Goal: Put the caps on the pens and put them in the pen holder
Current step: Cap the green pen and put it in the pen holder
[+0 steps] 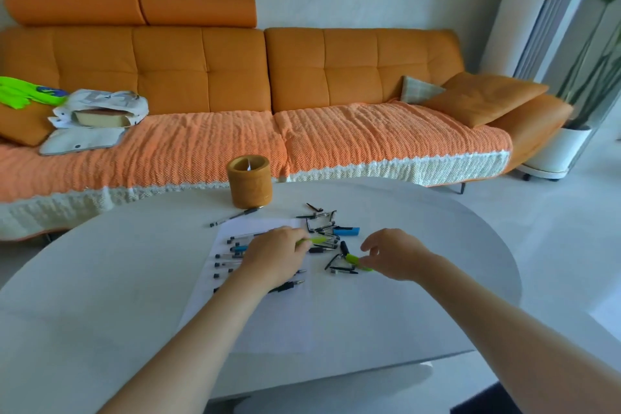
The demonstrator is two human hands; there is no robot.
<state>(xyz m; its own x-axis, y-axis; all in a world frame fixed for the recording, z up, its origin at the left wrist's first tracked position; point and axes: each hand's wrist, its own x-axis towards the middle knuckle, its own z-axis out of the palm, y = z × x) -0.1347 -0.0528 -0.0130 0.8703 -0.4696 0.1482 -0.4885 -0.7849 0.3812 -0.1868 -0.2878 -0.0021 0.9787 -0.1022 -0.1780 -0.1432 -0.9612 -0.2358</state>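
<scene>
White table [134, 279]: two hands [274, 257], one holder [249, 182].

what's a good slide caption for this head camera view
Left hand grips a green pen, right hand reaches a green cap; pen holder waits on the white table.
</scene>
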